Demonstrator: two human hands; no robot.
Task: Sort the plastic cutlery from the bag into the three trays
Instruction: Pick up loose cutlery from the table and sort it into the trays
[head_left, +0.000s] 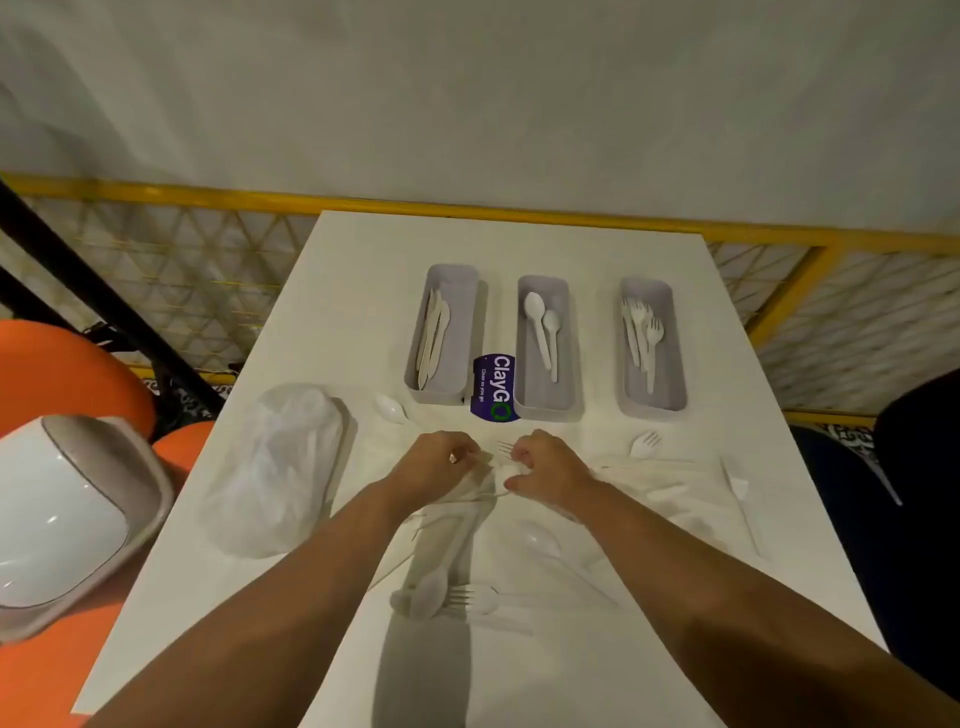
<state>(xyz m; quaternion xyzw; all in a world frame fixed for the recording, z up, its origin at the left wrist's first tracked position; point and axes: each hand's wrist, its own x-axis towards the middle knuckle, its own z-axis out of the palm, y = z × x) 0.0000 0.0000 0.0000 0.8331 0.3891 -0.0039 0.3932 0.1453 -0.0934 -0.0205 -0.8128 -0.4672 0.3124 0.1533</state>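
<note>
Your left hand and right hand meet, fingers curled on loose white plastic cutlery; exact grasp unclear; beyond them, three grey oblong trays: knives tray, spoons tray, forks tray; left of your left hand, the crumpled clear plastic bag; more pieces near both wrists.

Both hands amid loose cutlery below three trays

White table: trays, bag, cutlery.
</note>
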